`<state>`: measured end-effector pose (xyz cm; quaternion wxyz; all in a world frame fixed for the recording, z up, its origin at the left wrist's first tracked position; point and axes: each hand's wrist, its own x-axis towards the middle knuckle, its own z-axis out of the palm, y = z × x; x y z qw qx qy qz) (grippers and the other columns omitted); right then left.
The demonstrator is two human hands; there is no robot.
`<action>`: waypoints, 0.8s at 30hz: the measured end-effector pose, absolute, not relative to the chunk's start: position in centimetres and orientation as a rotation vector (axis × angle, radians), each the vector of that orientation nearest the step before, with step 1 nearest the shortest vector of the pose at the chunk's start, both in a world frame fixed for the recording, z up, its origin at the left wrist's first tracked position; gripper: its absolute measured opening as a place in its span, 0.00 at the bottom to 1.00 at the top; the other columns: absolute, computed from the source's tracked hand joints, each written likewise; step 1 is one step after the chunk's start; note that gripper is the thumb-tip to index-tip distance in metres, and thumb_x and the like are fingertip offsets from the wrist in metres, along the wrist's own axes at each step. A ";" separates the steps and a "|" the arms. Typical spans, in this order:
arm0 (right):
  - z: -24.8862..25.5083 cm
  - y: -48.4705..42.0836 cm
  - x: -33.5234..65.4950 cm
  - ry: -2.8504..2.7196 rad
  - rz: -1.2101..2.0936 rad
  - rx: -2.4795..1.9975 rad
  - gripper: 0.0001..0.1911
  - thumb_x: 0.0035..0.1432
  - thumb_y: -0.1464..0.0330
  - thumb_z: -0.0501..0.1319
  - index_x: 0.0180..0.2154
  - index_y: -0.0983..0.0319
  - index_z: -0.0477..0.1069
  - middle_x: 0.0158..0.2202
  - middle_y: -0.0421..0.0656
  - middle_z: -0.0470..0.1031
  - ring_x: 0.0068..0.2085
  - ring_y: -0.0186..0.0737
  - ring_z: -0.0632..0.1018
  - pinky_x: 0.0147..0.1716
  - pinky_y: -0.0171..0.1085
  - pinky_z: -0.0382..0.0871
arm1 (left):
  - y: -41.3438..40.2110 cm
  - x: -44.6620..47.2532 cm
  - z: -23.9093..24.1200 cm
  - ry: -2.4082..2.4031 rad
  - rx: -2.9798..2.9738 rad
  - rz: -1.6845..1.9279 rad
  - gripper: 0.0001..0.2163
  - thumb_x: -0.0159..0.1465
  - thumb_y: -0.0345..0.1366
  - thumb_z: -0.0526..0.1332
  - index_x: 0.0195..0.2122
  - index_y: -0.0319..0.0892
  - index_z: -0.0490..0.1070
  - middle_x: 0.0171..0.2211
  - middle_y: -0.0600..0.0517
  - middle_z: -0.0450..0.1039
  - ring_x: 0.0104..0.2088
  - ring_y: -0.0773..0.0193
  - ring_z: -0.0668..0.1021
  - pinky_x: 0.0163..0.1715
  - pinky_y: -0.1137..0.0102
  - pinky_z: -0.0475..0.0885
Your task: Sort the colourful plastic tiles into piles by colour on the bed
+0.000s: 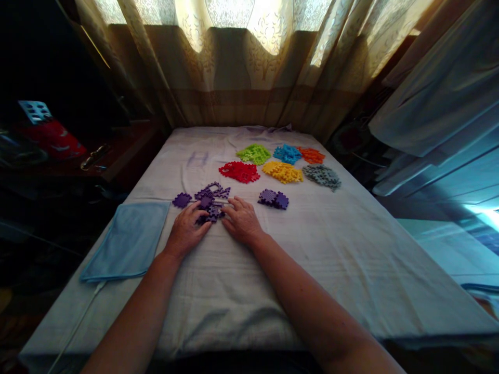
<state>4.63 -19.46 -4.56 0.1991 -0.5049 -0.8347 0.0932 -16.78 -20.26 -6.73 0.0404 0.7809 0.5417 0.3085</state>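
Several purple interlocking plastic pieces (212, 192) with notched edges lie in a loose heap on the cloth-covered table. My left hand (187, 228) rests at the near left side of this heap, its fingers apart and touching the pieces. On the right side of the heap lies my right hand (241, 221), fingers spread, the tips at the nearest pieces. A single purple piece (181, 200) sits just left of the heap. Farther right, a small group of purple square pieces (273, 199) lies partly stacked. My fingers hide some of the heap's near edge.
Beyond the hands are piles of red (239, 172), green (254, 154), yellow (283, 172), blue (287, 154), orange (311, 155) and grey pieces (322, 176). A folded light-blue cloth (128, 241) with a white cable (80, 324) lies at left. A curtain (249, 78) hangs behind the table.
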 end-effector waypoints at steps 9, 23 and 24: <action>-5.1 -19.1 4.3 -2.314 0.265 -1.353 0.11 0.62 0.65 0.59 0.46 0.57 0.75 0.60 0.49 0.70 0.65 0.51 0.63 0.60 0.53 0.59 | -20.3 -16.8 -6.9 1.642 2.377 0.965 0.11 0.61 0.44 0.61 0.41 0.45 0.75 0.58 0.43 0.69 0.58 0.52 0.72 0.60 0.53 0.67; -5.2 -15.9 14.6 -1.559 -0.031 -1.637 0.12 0.61 0.66 0.54 0.42 0.61 0.74 0.54 0.53 0.73 0.60 0.51 0.66 0.60 0.55 0.56 | -20.4 -16.8 -6.7 1.617 2.364 0.960 0.10 0.62 0.43 0.60 0.40 0.45 0.74 0.58 0.44 0.70 0.57 0.52 0.73 0.60 0.52 0.66; -5.4 -15.8 15.2 -1.548 -0.042 -1.664 0.12 0.60 0.66 0.54 0.41 0.61 0.74 0.53 0.53 0.74 0.59 0.51 0.67 0.59 0.55 0.57 | -20.4 -16.8 -6.7 1.616 2.362 0.961 0.10 0.62 0.43 0.60 0.40 0.45 0.74 0.58 0.45 0.70 0.57 0.52 0.73 0.60 0.53 0.66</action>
